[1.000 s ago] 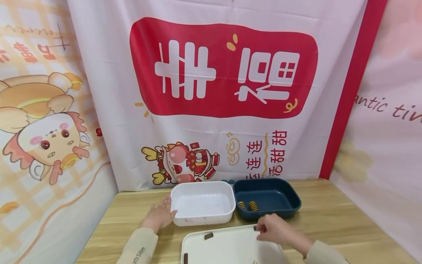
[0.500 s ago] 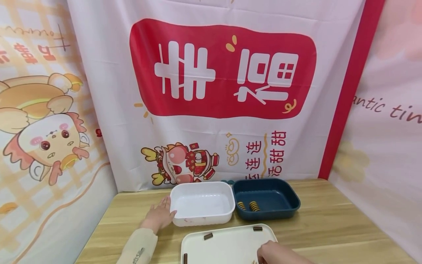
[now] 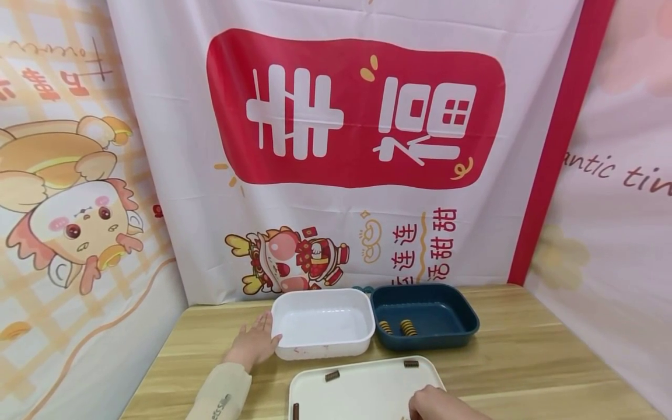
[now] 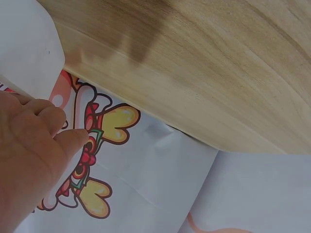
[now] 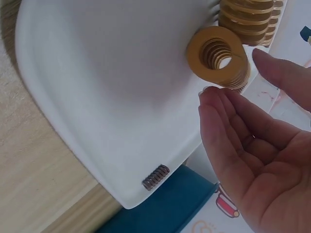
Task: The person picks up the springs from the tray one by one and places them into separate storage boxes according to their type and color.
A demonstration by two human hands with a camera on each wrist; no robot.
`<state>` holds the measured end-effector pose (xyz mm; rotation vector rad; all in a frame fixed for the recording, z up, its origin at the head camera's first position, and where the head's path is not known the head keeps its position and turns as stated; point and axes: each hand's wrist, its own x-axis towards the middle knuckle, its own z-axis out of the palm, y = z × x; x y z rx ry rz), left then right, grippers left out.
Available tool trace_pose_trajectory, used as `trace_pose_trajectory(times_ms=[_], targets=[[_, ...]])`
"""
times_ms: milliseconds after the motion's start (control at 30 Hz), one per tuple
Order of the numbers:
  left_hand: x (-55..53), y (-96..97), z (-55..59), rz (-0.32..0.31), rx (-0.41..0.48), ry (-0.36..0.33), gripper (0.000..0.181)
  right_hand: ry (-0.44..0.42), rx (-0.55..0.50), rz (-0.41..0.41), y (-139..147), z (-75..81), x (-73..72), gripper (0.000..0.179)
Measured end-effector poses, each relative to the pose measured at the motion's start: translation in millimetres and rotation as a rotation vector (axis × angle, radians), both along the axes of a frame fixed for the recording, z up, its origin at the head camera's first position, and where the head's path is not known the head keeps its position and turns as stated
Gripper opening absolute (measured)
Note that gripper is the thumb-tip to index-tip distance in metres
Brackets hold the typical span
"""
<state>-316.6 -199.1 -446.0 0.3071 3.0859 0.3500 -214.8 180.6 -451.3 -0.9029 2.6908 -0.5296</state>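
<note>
My left hand (image 3: 253,342) rests with extended fingers against the left side of a white plastic box (image 3: 321,351). In the left wrist view, that hand (image 4: 29,150) shows at the left edge. My right hand (image 3: 441,405) is over the right part of a white tray (image 3: 362,388). Seen from the right wrist, the thumb and fingers of this hand (image 5: 257,145) stand apart beside a yellow coil spring (image 5: 195,54); a firm hold is not visible. A second yellow spring (image 5: 245,22) lies behind it. Small brown springs (image 3: 411,364) lie around the tray's edge.
A navy box (image 3: 446,340) stands right of the white box, with yellow springs (image 3: 408,328) inside at its left. Both boxes stand behind the tray on a wooden table (image 3: 525,361). Printed cloths (image 3: 357,116) hang behind and at both sides.
My right hand has moved from the brown spring at the tray's far right corner back toward the near part of the tray, leaving that spring there. The left hand has stayed put.
</note>
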Motion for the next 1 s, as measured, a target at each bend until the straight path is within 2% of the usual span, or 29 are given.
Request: trace_pose_trajectory(times_ms=[133, 267, 567, 800, 1000], targets=[[-0.2, 0.5, -0.3, 0.004, 0.001, -0.003, 0.062, 0.054, 0.013, 0.03, -0.4, -5.2, -1.3, 0.015], [-2.0, 0.7, -1.5, 0.005, 0.003, -0.002, 0.062, 0.069, 0.022, 0.047, -3.0, -9.0, -3.3, 0.014], [-1.9, 0.1, -0.2, 0.0, -0.003, -0.004, 0.062, 0.017, 0.018, 0.015, -9.6, -11.8, -6.0, 0.014], [-4.3, -0.4, 0.3, 0.002, -0.019, -0.003, 0.063, 0.017, 0.01, 0.015, -12.6, -12.6, -8.4, 0.015], [-1.9, -0.1, 0.1, 0.003, -0.012, -0.009, 0.062, 0.003, 0.004, 0.009, -14.0, -15.1, -9.7, 0.015]])
